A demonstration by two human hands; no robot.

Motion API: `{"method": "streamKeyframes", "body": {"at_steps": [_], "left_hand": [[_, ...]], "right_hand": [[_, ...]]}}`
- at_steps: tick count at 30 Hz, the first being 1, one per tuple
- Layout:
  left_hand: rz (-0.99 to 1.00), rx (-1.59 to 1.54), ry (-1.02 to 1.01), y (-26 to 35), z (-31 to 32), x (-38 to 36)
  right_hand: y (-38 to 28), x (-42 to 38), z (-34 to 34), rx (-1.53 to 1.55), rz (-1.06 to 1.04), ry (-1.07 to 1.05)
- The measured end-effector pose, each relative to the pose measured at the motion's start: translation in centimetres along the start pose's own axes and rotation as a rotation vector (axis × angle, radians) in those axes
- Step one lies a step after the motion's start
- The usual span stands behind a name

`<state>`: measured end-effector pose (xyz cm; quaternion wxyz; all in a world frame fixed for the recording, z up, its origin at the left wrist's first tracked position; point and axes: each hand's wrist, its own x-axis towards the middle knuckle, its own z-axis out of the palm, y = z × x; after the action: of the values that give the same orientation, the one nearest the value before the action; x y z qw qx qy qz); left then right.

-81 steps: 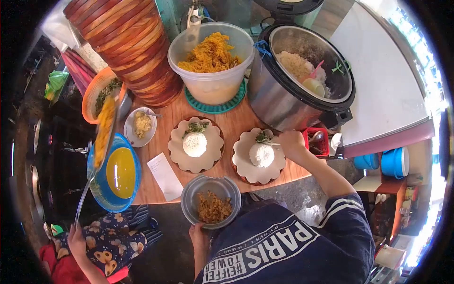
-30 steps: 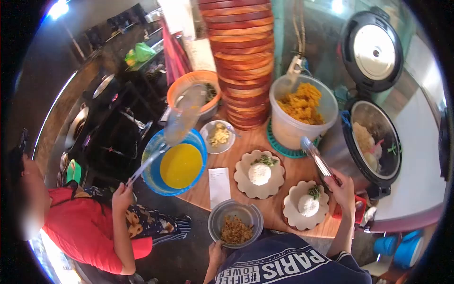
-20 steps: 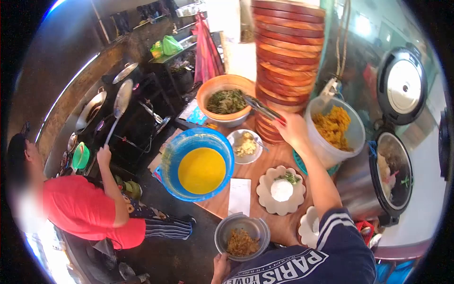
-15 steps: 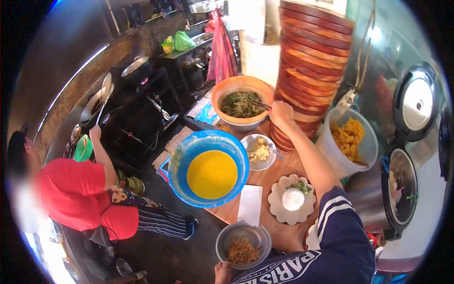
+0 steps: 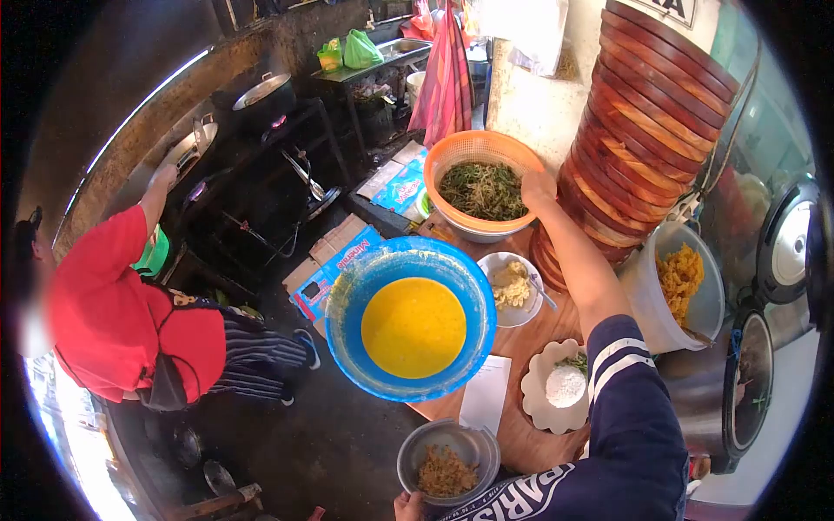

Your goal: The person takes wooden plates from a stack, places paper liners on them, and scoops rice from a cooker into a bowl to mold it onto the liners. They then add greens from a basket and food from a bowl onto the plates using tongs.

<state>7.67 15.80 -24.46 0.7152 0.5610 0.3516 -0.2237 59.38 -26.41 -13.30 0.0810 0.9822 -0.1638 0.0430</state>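
Observation:
My left hand (image 5: 408, 505) grips the rim of a grey bowl (image 5: 406, 458) holding brown crumbly food (image 5: 447, 471), at the bottom of the view. At the right rim of an orange colander (image 5: 447, 148) is my right hand (image 5: 539, 187), its fingers closed; what they hold is hidden. Cooked greens (image 5: 483, 189) fill the colander, which sits in another basin. Beneath my right forearm lies a scalloped plate (image 5: 540, 401) with a white rice mound (image 5: 565, 386) and some greens (image 5: 573, 359) beside it.
A blue basin (image 5: 343, 347) of yellow liquid, a paper sheet (image 5: 486, 392) and a white bowl of yellow food (image 5: 512, 285) share the table. Wooden trays (image 5: 643, 139) tower behind. A tub (image 5: 647, 278) and rice cooker (image 5: 708, 382) stand right. A red-shirted person (image 5: 113, 304) works at the stove.
My right hand has shifted to the colander's right rim; the dark tool seen in it earlier no longer shows. The view has swung left. The red-shirted person's arm has reached further over the stove.

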Motion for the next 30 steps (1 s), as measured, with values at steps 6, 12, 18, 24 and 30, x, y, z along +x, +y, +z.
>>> {"method": "streamKeyframes", "body": {"at_steps": [6,12,18,24,30], "left_hand": [[-0.054,0.033,-0.003,1.9,-0.5,0.2],[-0.202,0.033,0.13,4.5,1.6,-0.3],[-0.156,0.067,0.116,2.2,0.8,0.3],[-0.15,0.082,0.067,2.4,0.9,-0.9],[-0.04,-0.151,0.004,-0.3,1.4,-0.5]], "right_hand": [[0.2,-2.6,-5.2,-0.014,0.042,0.018],[1.3,-5.0,-7.1,0.011,-0.065,0.147],[0.9,-7.1,-6.1,0.039,-0.148,0.129],[1.3,-8.9,-5.3,0.01,-0.222,0.138],[4.0,-15.3,-7.8,0.272,-0.147,0.175]]}}
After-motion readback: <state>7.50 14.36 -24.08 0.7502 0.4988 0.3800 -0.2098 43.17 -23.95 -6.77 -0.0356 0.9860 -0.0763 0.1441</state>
